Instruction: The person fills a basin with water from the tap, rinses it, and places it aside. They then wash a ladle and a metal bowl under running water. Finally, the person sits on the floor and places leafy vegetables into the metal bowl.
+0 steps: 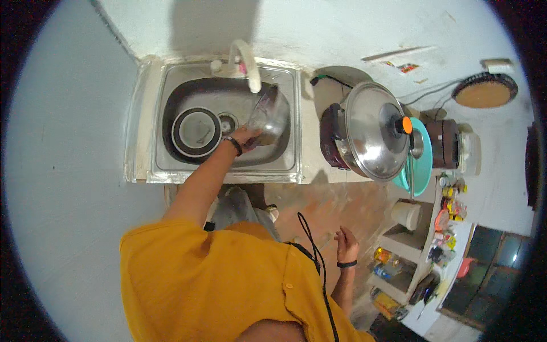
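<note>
My left hand (pixel 247 137), with a dark band at the wrist, reaches into the steel sink (pixel 233 166). It grips the near left rim of a shiny bowl (pixel 274 119), which is tilted on its side and slightly blurred. A round pan (pixel 197 132) with a dark inner wall sits left of the drain (pixel 227 124). Over the basin curves a pale faucet (pixel 248 64); I cannot tell whether water runs. Away from the counter, my right hand (pixel 348 246) hangs low at my right side, fingers loosely bent, holding nothing.
Right of the sink stands a dark electric cooker (pixel 331 147) under a large domed metal lid (pixel 372 137). Beyond are a turquoise basin (pixel 421 166) and a brown container (pixel 442 143). Shelves (pixel 410 252) with bottles line the right. A black cable (pixel 319 260) hangs before my shirt.
</note>
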`<state>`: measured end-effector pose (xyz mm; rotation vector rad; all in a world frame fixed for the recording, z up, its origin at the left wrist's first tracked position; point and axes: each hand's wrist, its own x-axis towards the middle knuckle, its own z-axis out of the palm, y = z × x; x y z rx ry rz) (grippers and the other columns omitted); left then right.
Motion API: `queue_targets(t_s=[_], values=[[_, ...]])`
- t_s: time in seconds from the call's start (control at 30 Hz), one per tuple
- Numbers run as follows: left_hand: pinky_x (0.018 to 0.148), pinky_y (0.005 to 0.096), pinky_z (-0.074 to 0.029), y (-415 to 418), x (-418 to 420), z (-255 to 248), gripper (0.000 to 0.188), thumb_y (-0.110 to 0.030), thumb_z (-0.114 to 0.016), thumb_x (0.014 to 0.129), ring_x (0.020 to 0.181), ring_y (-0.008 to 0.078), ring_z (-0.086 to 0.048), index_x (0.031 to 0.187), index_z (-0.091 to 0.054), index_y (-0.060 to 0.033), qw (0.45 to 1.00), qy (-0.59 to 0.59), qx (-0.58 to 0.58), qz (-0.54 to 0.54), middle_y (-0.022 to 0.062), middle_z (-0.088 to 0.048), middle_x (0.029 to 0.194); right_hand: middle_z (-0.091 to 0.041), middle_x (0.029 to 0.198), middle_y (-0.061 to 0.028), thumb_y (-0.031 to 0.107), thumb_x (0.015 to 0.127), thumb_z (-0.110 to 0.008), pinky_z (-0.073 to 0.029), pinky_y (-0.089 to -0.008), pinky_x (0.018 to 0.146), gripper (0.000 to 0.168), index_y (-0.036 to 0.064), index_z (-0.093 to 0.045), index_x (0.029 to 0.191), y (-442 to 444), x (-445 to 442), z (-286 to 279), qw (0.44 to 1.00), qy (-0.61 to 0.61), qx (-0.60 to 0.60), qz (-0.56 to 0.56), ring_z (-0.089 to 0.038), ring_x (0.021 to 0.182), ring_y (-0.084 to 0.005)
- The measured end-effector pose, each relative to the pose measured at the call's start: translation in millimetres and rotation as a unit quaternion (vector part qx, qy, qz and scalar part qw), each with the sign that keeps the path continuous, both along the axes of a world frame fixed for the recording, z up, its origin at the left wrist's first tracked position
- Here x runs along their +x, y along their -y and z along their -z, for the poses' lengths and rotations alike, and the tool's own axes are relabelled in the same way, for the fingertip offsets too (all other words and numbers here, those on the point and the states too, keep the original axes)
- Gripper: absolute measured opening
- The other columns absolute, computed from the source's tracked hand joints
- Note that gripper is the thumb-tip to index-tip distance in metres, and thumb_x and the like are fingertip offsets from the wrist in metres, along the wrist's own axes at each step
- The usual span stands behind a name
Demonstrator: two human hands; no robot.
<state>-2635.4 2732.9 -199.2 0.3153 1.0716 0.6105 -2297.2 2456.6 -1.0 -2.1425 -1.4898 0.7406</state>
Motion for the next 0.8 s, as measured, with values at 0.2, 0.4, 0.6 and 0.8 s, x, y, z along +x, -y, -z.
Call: queue_targets(t_s=[0.2, 0.4, 0.6, 0.8], values=[[0.05, 0.027, -0.051, 42.6, -1.1, 23.6, 0.05, -0.043, -0.046, 0.081, 0.079, 0.0259, -0.057, 0.115, -0.046, -0.0054, 0.907, 0.351, -0.164, -0.167, 0.0138, -0.057, 0.098, -0.06, 0.088, -0.017, 0.008, 0.084, -0.05, -0.05, -0.0304, 0.061, 0.02, -0.003, -0.057, 0.099, 12.5, 10.0, 30.7, 0.996, -0.083, 0.017, 0.04, -0.062, 0.071, -0.0217], [0.052, 0.0277, -0.051, 74.2, 19.8, -3.9, 0.077, -0.04, -0.052, 0.08, 0.087, 0.0292, -0.056, 0.13, -0.016, 0.0051, 0.762, 0.631, -0.14, 0.026, 0.0221, -0.052, 0.101, -0.06, 0.085, -0.0197, 0.003, 0.077, -0.053, -0.048, -0.0353, 0.06, 0.022, 0.001, -0.058, 0.099, 12.0, 31.0, 38.9, 0.993, -0.037, 0.094, -0.058, -0.059, 0.067, -0.0316], [0.065, 0.031, -0.051, 81.9, 21.6, -101.4, 0.072, -0.036, -0.052, 0.081, 0.093, 0.0311, -0.053, 0.132, -0.016, 0.0008, 0.816, 0.575, -0.006, 0.056, 0.0183, -0.052, 0.107, -0.06, 0.079, -0.0196, 0.01, 0.079, -0.052, -0.047, -0.0368, 0.058, 0.023, 0.003, -0.059, 0.1, 43.5, 91.9, 44.6, 0.991, -0.057, 0.124, -0.009, -0.059, 0.067, -0.0321], [0.082, 0.0347, -0.045, 159.5, 51.1, -153.9, 0.045, -0.022, -0.055, 0.081, 0.095, 0.025, -0.053, 0.12, -0.041, -0.0037, 0.94, 0.189, 0.22, -0.179, 0.0091, -0.053, 0.106, -0.061, 0.082, -0.0135, 0.009, 0.083, -0.05, -0.047, -0.0263, 0.058, 0.019, -0.002, -0.058, 0.096, 77.7, 196.3, 59.5, 0.994, -0.042, 0.088, 0.054, -0.059, 0.064, -0.0174]])
